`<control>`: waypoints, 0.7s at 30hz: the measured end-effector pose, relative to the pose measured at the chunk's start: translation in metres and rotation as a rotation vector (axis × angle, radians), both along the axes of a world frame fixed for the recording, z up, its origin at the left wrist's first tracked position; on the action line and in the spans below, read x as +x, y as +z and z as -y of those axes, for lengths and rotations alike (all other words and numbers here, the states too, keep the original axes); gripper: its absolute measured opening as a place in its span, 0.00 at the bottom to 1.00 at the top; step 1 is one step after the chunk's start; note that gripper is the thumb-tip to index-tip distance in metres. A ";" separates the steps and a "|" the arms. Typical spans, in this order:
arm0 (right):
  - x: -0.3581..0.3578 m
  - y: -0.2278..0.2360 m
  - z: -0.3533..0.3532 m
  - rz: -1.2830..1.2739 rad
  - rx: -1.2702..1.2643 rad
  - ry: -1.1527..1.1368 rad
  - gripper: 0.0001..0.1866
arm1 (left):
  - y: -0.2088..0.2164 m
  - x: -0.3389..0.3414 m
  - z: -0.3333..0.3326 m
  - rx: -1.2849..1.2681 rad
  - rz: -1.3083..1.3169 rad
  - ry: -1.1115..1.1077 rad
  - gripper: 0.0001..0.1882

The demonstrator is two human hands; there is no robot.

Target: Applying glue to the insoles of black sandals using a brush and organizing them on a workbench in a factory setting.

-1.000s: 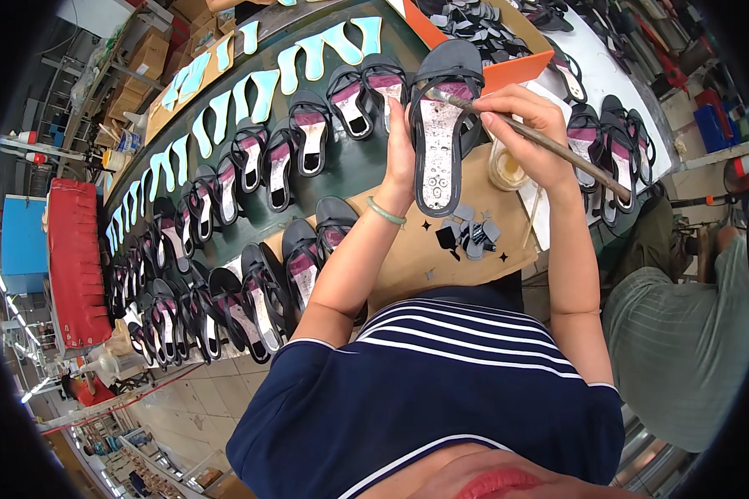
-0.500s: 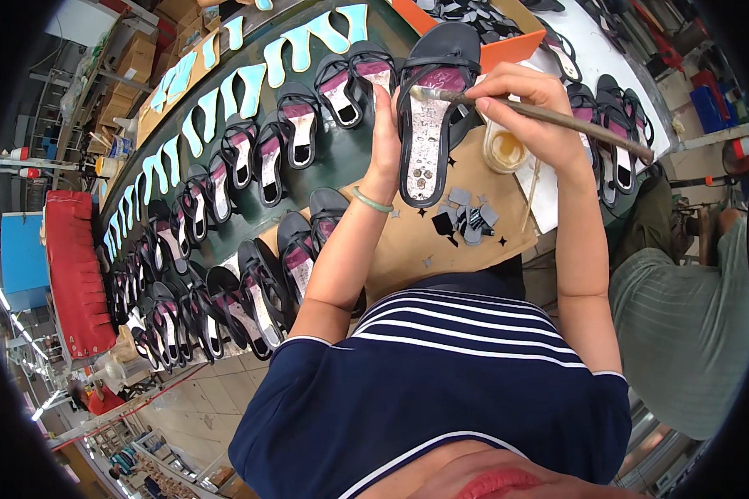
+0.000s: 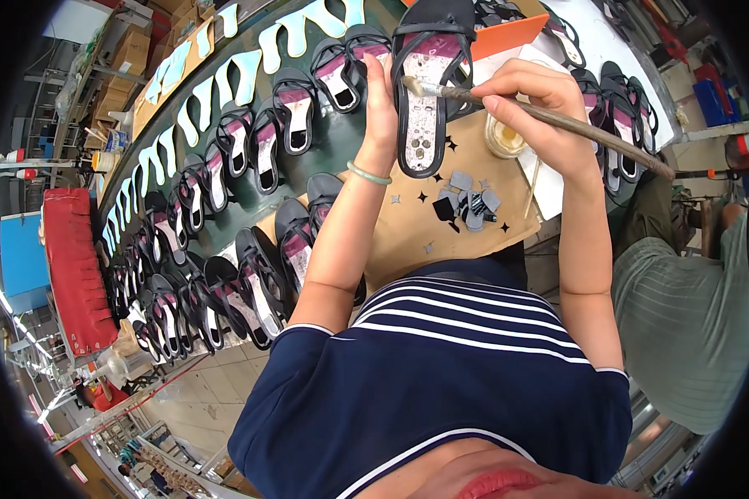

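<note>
My left hand holds a black strappy sandal along its left edge, the toe pointing away and the heel toward me. The sandal's footbed is pale and speckled, purple under the straps. In my right hand is a long wooden-handled brush, gripped between thumb and fingers. Its pale bristles lie against the middle of the footbed, near the left edge. Just below my right hand stands a small jar of yellowish liquid. Dark and grey patches lie in a small heap nearer me.
Brown paper covers the table in front of me. Rows of similar sandals and pale blue cut pieces fill the dark green surface at left. An orange box is beyond. More sandals and a person in grey-green are at right.
The sandal has moved away from me in my left hand. Along the footbed, the brush tip has shifted from the purple part toward the heel.
</note>
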State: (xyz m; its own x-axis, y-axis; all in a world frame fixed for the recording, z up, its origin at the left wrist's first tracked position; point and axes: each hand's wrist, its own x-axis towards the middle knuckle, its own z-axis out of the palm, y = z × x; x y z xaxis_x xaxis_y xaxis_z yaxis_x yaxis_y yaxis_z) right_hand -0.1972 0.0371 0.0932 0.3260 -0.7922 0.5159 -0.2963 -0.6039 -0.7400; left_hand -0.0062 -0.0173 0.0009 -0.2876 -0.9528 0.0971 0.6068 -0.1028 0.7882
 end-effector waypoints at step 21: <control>0.028 -0.005 -0.047 0.002 -0.072 -0.078 0.06 | 0.002 0.007 0.032 0.058 -0.118 0.166 0.36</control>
State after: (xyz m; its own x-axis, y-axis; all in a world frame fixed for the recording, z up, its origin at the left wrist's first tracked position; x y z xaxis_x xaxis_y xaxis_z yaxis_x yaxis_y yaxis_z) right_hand -0.1695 0.0839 0.0882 0.2633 -0.7763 0.5728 -0.3430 -0.6303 -0.6965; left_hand 0.0008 -0.0490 0.0028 -0.1163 -0.9911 0.0648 0.7065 -0.0367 0.7067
